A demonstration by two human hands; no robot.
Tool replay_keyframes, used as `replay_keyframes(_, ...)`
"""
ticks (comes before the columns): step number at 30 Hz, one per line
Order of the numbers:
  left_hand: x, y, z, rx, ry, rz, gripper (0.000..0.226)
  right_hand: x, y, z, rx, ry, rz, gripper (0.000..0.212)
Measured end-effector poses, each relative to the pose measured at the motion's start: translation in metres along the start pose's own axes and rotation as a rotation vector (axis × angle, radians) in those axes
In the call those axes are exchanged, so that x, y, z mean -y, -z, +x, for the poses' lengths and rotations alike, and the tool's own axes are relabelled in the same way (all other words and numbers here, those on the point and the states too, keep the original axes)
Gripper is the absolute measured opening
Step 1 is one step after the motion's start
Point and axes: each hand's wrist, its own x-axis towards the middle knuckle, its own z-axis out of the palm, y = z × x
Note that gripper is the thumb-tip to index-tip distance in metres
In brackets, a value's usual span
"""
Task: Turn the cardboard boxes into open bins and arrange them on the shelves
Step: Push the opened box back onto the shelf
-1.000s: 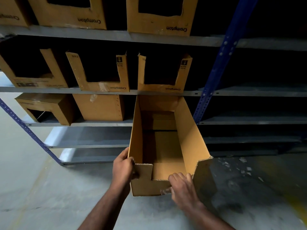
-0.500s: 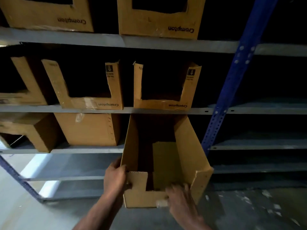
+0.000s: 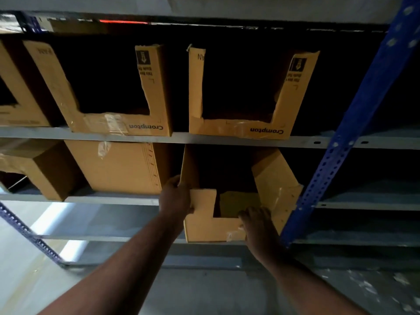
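A cardboard box cut into an open bin sits partly inside the grey shelf, its cut-out front facing me and sticking out over the shelf edge. My left hand grips the bin's left front corner, fingers curled round the side wall. My right hand holds the low front lip at the bin's lower right. Two finished bins with "Crompton" print stand on the shelf above.
A closed-front box stands just left of the bin, and another box lies further left. A blue perforated upright runs close along the bin's right side. Lower grey shelves extend to the right. Grey concrete floor lies below.
Both hands have pushed the bin forward and up into the shelf bay. It went from hanging in front of the rack to sitting mostly under the upper shelf.
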Motion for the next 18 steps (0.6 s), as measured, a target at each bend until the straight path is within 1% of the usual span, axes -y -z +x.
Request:
replay_keyframes(4, -0.001, -0.015, 0.033, -0.015, -0.022, -0.015, 0.022, -0.007, -0.019, 0.031, -0.100, 0.012, -0.037, 0.036)
replay_keyframes(8, 0.000, -0.024, 0.070, -0.038, -0.029, 0.001, 0.030, -0.017, -0.029, 0.059, -0.179, 0.089, -0.037, 0.035)
replay_keyframes(10, -0.002, -0.026, 0.087, -0.041, -0.020, -0.020, 0.028, -0.020, -0.030, 0.073, -0.165, 0.098, -0.028, 0.039)
replay_keyframes(14, -0.006, -0.030, 0.109, -0.043, -0.010, -0.027, 0.032, -0.022, -0.036, 0.093, -0.136, 0.077, -0.029, 0.043)
replay_keyframes(18, -0.011, -0.030, 0.116, -0.024, 0.012, -0.059, 0.045, -0.023, -0.035, 0.105, -0.098, 0.068, -0.034, 0.041)
